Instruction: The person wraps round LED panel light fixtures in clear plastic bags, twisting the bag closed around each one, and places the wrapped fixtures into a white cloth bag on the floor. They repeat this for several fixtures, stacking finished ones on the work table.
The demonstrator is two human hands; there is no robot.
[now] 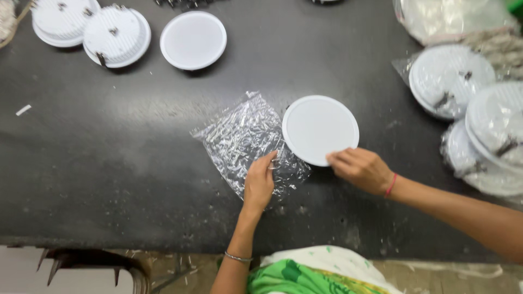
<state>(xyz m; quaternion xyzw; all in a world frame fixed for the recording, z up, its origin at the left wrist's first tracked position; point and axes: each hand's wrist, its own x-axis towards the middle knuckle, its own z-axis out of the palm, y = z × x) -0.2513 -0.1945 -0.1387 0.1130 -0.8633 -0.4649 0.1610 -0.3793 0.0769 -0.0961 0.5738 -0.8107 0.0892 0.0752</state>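
Observation:
A round white disc-shaped light panel (319, 128) lies face up on the dark table (109, 158). My right hand (360, 169) grips its lower right rim, a red thread around the wrist. Left of the panel lies a crinkled clear plastic bag (242, 136), its right edge touching the panel. My left hand (259, 183) rests on the bag's lower right part, fingertips pinching the plastic near the panel's rim.
Three more white round panels sit at the back left: two ribbed backs up (115, 36), one face up (193, 40). Several bagged panels (451, 80) are piled at the right edge. A small white scrap (23, 110) lies far left. The table's front edge runs below my arms.

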